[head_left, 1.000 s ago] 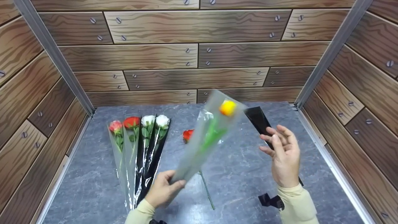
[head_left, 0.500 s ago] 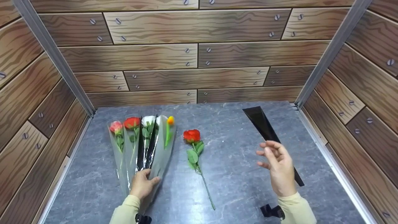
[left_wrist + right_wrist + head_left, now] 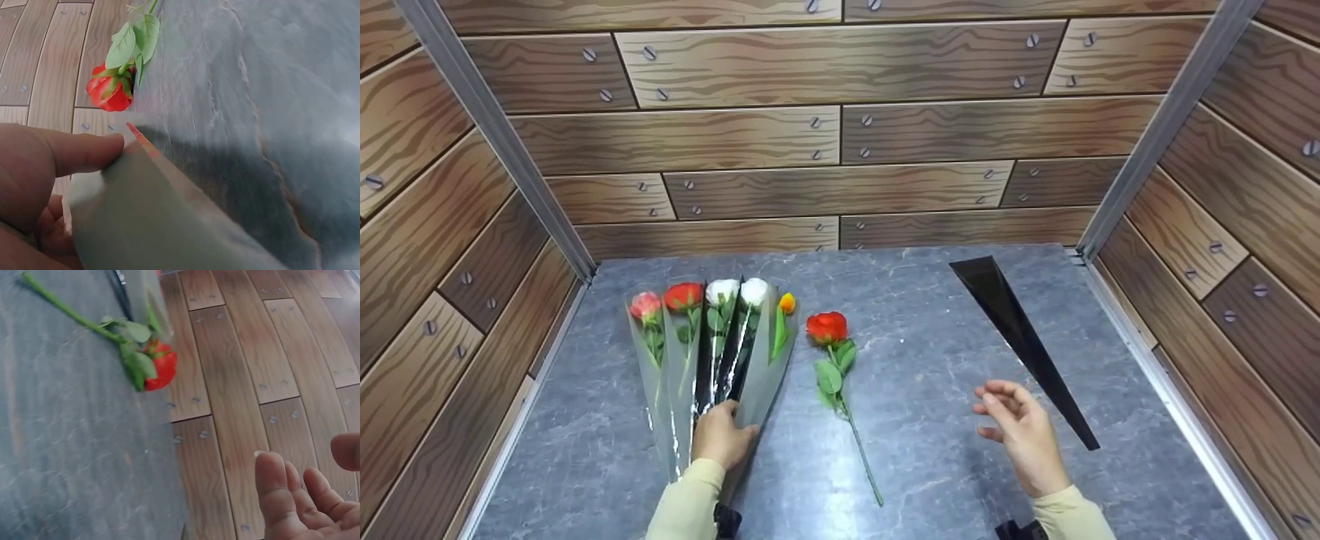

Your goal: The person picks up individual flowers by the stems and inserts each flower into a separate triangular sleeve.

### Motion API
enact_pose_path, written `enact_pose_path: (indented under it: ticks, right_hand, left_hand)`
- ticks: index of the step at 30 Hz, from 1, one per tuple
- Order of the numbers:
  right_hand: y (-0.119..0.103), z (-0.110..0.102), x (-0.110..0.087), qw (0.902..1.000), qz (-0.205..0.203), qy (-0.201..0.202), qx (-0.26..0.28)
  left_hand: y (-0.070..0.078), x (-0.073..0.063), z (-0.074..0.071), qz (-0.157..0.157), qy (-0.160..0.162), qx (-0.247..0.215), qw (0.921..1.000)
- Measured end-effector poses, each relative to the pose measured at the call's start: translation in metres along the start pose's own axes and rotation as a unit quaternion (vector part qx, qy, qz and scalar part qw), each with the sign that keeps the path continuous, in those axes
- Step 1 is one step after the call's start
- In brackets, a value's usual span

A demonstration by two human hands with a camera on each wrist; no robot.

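My left hand (image 3: pixel 722 439) pinches the lower part of a wrapped tulip (image 3: pixel 765 386), yellow-orange in a greyish clear sleeve, lying at the right end of a row of wrapped flowers. In the left wrist view, thumb and fingers hold the sleeve (image 3: pixel 140 214) between them. My right hand (image 3: pixel 1020 435) hovers above the table with loosely bent fingers and nothing in them. An empty-looking black flower sleeve (image 3: pixel 1027 345) lies beyond it. Between the hands rests an unwrapped red rose (image 3: pixel 826 328) with green leaves and a bare stem.
Left of the tulip lie a wrapped pink rose (image 3: pixel 646 306), a wrapped red rose (image 3: pixel 684 295) and two white roses (image 3: pixel 723 292) in black-backed sleeves. Wood-patterned walls (image 3: pixel 750 135) enclose the grey marbled table (image 3: pixel 915 420) at the back and sides.
My left hand has brought the wrapped tulip from the middle, where it was raised, left and down beside the white roses, then slightly right. My right hand has moved lower, away from the black sleeve.
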State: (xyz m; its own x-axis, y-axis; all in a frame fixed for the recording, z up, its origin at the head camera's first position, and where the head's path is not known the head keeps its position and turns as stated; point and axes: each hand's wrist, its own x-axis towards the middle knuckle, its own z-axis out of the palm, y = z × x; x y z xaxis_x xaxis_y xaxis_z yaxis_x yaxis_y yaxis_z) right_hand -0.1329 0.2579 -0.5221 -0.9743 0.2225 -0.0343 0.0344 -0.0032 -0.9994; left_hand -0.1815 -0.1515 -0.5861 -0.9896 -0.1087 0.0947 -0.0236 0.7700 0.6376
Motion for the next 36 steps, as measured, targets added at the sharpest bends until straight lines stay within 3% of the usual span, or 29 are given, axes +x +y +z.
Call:
enact_pose_path:
  ticks: [9,15,18,20,21,25,28,31,36]
  right_hand:
    - [0.014,-0.008,-0.003,0.9993,0.030,-0.006,-0.021]
    - [0.022,-0.018,-0.003,0.9974,0.049,-0.010,-0.052]
    - [0.027,-0.027,-0.001,0.9937,0.041,-0.006,-0.104]
    - [0.031,-0.035,0.003,0.9821,0.015,0.010,-0.188]
    - [0.033,-0.041,0.006,0.9716,0.002,0.022,-0.235]
    - [0.040,-0.075,0.024,0.9169,-0.002,0.075,-0.392]
    - [0.046,-0.105,0.040,0.8982,0.047,0.086,-0.428]
    - [0.050,-0.129,0.052,0.8802,0.099,0.086,-0.456]
    - [0.056,-0.146,0.063,0.8578,0.140,0.054,-0.492]
  left_hand:
    - [-0.006,0.004,0.015,-0.015,0.036,0.014,0.9991]
    - [-0.013,-0.004,0.024,0.039,0.103,0.069,0.9915]
    - [-0.015,-0.009,0.024,0.064,0.123,0.090,0.9862]
    - [-0.016,-0.012,0.021,0.075,0.137,0.092,0.9835]
    - [-0.016,-0.015,0.019,0.080,0.147,0.089,0.9819]
    - [-0.014,-0.024,0.011,0.095,0.196,0.064,0.9739]
    - [-0.011,-0.032,0.006,0.101,0.223,0.050,0.9684]
    - [-0.009,-0.037,0.002,0.096,0.226,0.040,0.9685]
    - [-0.006,-0.041,0.000,0.081,0.223,0.032,0.9709]
